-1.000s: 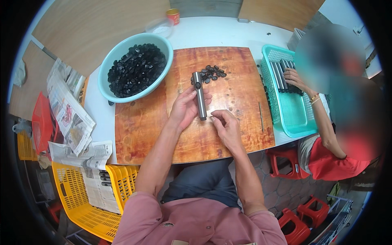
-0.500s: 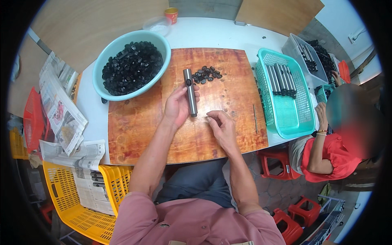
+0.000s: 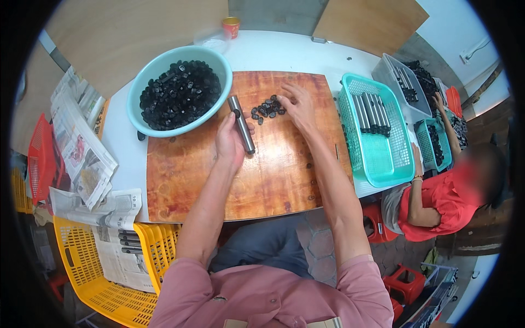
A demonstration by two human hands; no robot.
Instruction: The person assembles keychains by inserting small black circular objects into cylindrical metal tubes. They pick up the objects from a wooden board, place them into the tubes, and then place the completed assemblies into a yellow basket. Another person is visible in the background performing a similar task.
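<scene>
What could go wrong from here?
Two possible risks:
1. The metal tube is held only by the left hand, so it might slip or roll.
2. The right hand is at a loose pile of small black parts; a brush could scatter some.

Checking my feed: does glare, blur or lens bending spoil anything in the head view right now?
Head view: glare pales the middle of the wooden board; head view: a bright streak runs along the metal tube in the left hand; head view: the board's near edge bows and the corners go black; head view: the co-worker's head is smeared, the right hand fairly clear.
</scene>
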